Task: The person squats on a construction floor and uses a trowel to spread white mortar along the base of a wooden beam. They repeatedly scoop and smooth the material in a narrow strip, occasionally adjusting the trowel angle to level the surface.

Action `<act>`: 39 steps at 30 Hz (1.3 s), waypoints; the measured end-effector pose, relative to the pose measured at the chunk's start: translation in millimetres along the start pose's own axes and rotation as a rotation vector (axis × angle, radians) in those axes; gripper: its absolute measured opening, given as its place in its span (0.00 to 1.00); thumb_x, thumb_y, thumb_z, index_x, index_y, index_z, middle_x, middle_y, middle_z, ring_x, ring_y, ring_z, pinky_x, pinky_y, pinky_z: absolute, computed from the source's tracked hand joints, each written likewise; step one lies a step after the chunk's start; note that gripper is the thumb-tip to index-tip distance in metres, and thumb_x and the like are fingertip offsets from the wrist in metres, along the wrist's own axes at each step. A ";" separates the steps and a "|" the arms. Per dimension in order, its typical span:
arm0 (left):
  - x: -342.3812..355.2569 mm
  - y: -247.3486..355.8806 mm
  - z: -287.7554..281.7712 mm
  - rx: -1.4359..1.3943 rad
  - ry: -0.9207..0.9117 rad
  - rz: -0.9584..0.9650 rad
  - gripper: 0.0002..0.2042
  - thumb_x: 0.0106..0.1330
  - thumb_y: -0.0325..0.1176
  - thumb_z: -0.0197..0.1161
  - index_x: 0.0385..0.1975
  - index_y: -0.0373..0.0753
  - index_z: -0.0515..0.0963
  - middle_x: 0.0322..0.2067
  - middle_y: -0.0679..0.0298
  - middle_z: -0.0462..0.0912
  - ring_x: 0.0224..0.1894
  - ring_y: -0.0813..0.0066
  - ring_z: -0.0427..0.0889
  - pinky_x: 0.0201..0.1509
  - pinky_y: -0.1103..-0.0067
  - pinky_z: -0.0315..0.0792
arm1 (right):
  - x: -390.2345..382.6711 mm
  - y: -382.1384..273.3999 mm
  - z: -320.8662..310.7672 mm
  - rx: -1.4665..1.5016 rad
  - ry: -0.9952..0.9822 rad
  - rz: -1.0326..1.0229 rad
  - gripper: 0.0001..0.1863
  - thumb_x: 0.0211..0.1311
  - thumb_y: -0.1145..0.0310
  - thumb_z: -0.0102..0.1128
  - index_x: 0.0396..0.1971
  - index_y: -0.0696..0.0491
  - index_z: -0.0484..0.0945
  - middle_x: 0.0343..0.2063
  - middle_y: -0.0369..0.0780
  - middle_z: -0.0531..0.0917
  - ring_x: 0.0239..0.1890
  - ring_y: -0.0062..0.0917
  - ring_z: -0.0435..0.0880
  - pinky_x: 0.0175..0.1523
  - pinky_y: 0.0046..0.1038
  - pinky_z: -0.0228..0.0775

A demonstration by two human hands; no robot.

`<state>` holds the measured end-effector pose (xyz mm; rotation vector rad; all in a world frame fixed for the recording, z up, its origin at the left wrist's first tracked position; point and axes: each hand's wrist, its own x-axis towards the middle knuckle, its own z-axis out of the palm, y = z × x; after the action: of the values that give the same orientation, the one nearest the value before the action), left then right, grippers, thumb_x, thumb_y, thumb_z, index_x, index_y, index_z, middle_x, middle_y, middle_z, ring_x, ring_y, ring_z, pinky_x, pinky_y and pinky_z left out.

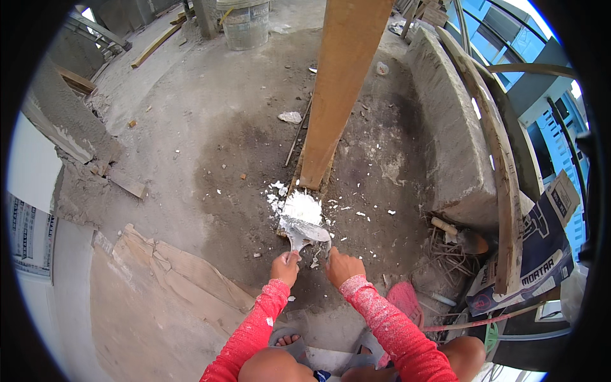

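A mound of white putty-like paste sits on a narrow board on the ground, at the foot of a wooden plank. My left hand is closed round the handle of a white-smeared putty knife, whose flared end points at the mound. Closed too is my right hand, gripping a trowel. Its grey blade reaches leftward across the near side of the paste and overlaps the putty knife. White crumbs lie scattered round the board.
Flattened brown paper covers the floor at the left. To the right are a concrete block, a long timber, a dark mortar bag, bent wire rods and a pink mesh item. A bucket stands far off.
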<state>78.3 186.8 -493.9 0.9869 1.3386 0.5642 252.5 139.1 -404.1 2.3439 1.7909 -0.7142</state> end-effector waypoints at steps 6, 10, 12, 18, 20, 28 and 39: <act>-1.3 -1.1 2.6 0.073 0.042 0.075 0.15 0.69 0.43 0.56 0.27 0.38 0.77 0.11 0.72 0.67 0.11 0.85 0.61 0.15 0.81 0.54 | 34.3 -16.8 -1.3 0.025 -0.041 0.093 0.12 0.61 0.63 0.53 0.40 0.55 0.73 0.34 0.51 0.85 0.37 0.46 0.85 0.42 0.44 0.78; -4.8 11.8 -0.4 0.074 0.060 0.029 0.15 0.69 0.43 0.57 0.27 0.37 0.78 0.12 0.72 0.67 0.13 0.85 0.62 0.17 0.80 0.55 | 31.6 -2.6 -21.9 0.106 -0.035 0.137 0.15 0.60 0.61 0.55 0.42 0.55 0.74 0.35 0.52 0.84 0.40 0.47 0.85 0.46 0.45 0.77; -8.1 13.5 -1.4 0.020 0.056 0.048 0.16 0.69 0.43 0.56 0.27 0.35 0.78 0.12 0.71 0.69 0.14 0.84 0.64 0.20 0.80 0.58 | 11.8 10.2 -22.6 0.134 0.003 0.116 0.17 0.59 0.59 0.57 0.43 0.55 0.73 0.33 0.52 0.84 0.38 0.48 0.84 0.45 0.46 0.76; -17.1 5.6 0.6 0.010 0.108 0.117 0.17 0.71 0.43 0.55 0.27 0.34 0.77 0.13 0.71 0.68 0.14 0.86 0.63 0.18 0.81 0.55 | -19.0 8.3 3.3 0.065 -0.022 0.033 0.17 0.59 0.58 0.57 0.41 0.54 0.71 0.29 0.52 0.84 0.34 0.48 0.84 0.40 0.47 0.76; -16.2 3.0 0.9 0.023 0.107 0.116 0.17 0.71 0.43 0.55 0.27 0.34 0.77 0.13 0.71 0.68 0.14 0.86 0.63 0.18 0.81 0.55 | -21.0 5.7 11.6 0.031 -0.010 0.025 0.16 0.59 0.59 0.58 0.39 0.54 0.70 0.28 0.50 0.84 0.32 0.47 0.85 0.37 0.45 0.77; -21.3 -2.5 1.4 0.067 0.093 0.084 0.17 0.71 0.43 0.54 0.27 0.36 0.76 0.12 0.70 0.68 0.13 0.85 0.64 0.17 0.81 0.57 | 20.2 -1.1 21.4 0.032 -0.036 0.133 0.12 0.61 0.62 0.53 0.38 0.55 0.71 0.26 0.50 0.84 0.32 0.46 0.85 0.36 0.45 0.78; -15.4 2.3 0.6 0.091 0.107 0.015 0.18 0.71 0.45 0.55 0.27 0.35 0.77 0.13 0.67 0.72 0.16 0.81 0.70 0.22 0.77 0.63 | -21.1 14.5 26.1 0.047 -0.003 0.040 0.16 0.58 0.61 0.59 0.40 0.55 0.71 0.27 0.50 0.84 0.31 0.47 0.85 0.37 0.46 0.77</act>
<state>76.3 175.2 -483.7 1.0538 1.4633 0.5781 254.2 106.7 -421.0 2.3999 1.7394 -0.7611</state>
